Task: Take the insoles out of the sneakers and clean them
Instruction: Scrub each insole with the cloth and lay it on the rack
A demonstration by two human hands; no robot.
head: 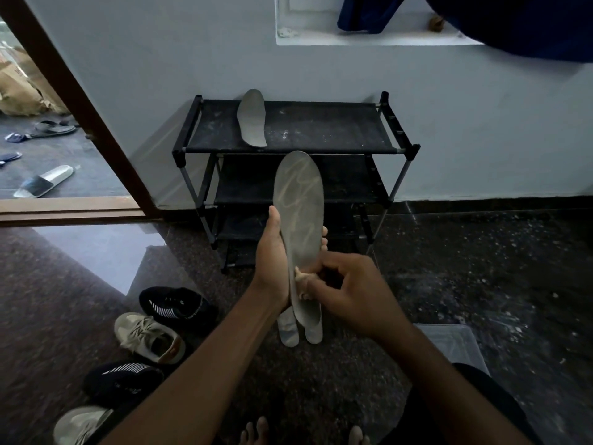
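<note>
From the head cam: the grey insole (300, 226) is held upright in front of the shoe rack (290, 175), toe end up, with pale smeary streaks across its face. The left hand (272, 261) wraps it from the left edge, thumb up along the side and fingertips peeking out on the right, so it's properly gripped around the middle. The right hand (349, 290) sits at the lower part of the insole, fingers pinched on a small beige cloth (303, 281) pressed against the surface near the heel.

Right below the hands, two lighter insoles (296, 329) lie side by side on the dark speckled floor (465, 268), partly hidden by the held one. Another grey insole (252, 118) lies on the rack's top shelf, its tip against the wall. The lower shelves are too dark to tell much about.

Off to the left on the floor: two black sneakers with white stripes (175, 305), (123, 379) and two beige ones (149, 337), (80, 423), alternating in a rough line. A clear plastic tub (455, 345) sits by the right arm; can't tell what's in it.
</note>
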